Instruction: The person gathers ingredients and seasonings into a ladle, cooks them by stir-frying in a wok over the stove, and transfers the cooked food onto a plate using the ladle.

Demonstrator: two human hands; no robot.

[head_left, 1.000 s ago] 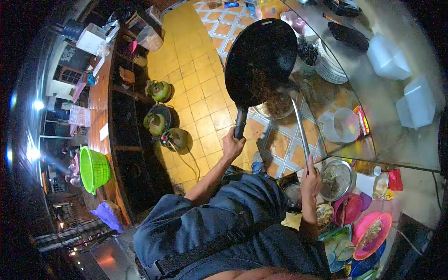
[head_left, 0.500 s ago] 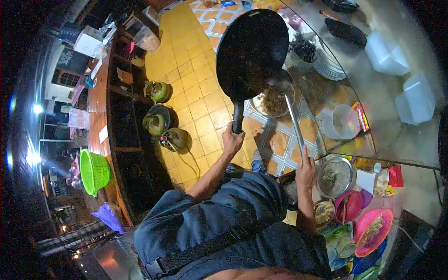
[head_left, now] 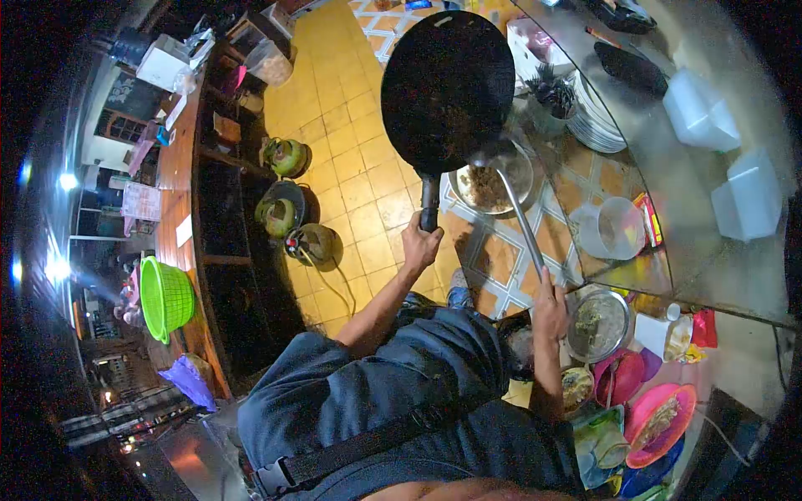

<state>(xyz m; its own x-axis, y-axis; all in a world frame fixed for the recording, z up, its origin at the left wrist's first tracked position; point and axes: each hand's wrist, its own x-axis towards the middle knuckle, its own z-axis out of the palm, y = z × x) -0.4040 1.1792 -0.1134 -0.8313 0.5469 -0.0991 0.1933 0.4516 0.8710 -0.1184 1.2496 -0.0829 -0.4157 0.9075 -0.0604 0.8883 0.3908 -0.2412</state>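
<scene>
My left hand is closed round the handle of a black wok, which is tilted with its dark inside facing me. In my right hand is a long-handled metal ladle, its head close to the wok's lower edge. Under that edge a metal bowl stands on the tiled counter, holding brown, crumbly food. The wok hides part of the bowl. Beside my right wrist sits a metal basin with some pale residue.
A stack of plates, a cutlery holder and a clear plastic tub stand right of the bowl. A pink basket lies lower right. Green gas cylinders stand on the yellow floor; a green basket is at left.
The wok has shifted slightly left and up, uncovering more of the bowl. The ladle's head has moved left along the wok's lower edge. Both hands keep their grips.
</scene>
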